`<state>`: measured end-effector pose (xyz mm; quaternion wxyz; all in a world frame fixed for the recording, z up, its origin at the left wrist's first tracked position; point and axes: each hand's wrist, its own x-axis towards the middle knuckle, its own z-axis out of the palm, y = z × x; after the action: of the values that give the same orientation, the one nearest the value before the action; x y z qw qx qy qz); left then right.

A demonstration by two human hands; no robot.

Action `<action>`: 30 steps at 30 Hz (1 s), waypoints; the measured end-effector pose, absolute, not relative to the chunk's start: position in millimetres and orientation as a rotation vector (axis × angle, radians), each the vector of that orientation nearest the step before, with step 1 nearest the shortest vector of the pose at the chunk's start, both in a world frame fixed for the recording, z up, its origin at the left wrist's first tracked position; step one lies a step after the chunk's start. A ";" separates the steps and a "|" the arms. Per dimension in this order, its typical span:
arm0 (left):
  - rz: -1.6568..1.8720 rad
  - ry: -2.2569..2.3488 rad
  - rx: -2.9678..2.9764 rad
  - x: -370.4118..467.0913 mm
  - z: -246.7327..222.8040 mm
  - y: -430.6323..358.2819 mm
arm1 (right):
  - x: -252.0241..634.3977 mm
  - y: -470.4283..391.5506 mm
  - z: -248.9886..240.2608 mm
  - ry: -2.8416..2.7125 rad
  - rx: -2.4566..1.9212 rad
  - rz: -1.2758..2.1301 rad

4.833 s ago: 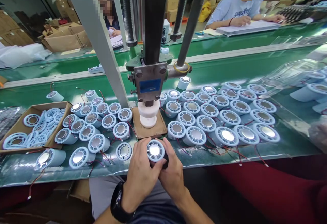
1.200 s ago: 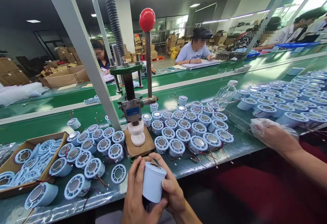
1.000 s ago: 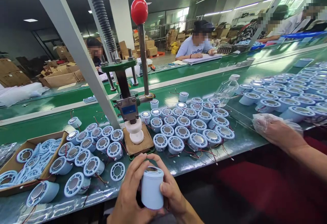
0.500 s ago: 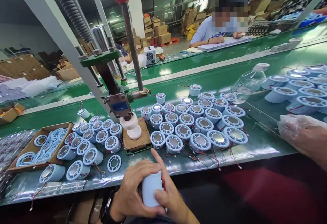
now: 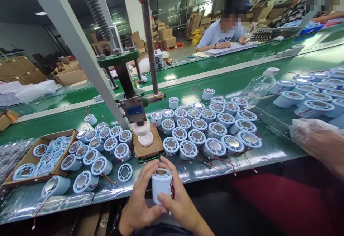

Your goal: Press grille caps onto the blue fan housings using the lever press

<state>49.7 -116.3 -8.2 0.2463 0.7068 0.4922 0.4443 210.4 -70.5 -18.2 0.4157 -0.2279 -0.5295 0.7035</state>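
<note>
Between my two hands, just off the bench's front edge, is a light blue cylindrical housing (image 5: 161,187), upright, with a round grey disc in its top and red wire along its right side. My left hand (image 5: 142,197) curves round its left and far side, fingertips at the rim. On the near and right side, my right hand (image 5: 180,199) grips it, thumb pressed on the wall. Beyond stands a hand press (image 5: 133,110) with a red-knobbed lever; a white round pad (image 5: 145,138) lies on its board. A loose slotted ring (image 5: 125,172) rests left of my hands.
Several similar wired housings (image 5: 199,137) stand on both sides of the press. A cardboard box (image 5: 71,146) of blue rings is at left. A clear bottle (image 5: 258,87) and another person's plastic-covered hand (image 5: 313,135) are at right. Across the bench sits a person (image 5: 223,35).
My left fingers have slid from over the housing's top to its side, so the grey disc now shows. The housing sits slightly higher in view. The view has shifted a little.
</note>
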 end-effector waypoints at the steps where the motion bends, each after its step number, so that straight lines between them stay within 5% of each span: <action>1: 1.182 1.406 1.918 44.5 -10.3 -119.0 | 206.6 -70.1 -21.8 -1.402 -0.625 1.649; 19: 1.260 1.547 1.525 33.4 -11.9 -139.7 | 177.7 -79.0 -32.8 -1.348 -0.814 1.490; 30: 1.078 1.701 1.584 35.1 -20.1 -127.6 | 175.7 -68.9 -56.6 -1.962 -0.875 0.834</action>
<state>35.1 -127.6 -20.1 0.2858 0.5923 0.6364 0.4031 175.7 -68.9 -56.6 0.4064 -0.3470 -0.7778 0.3308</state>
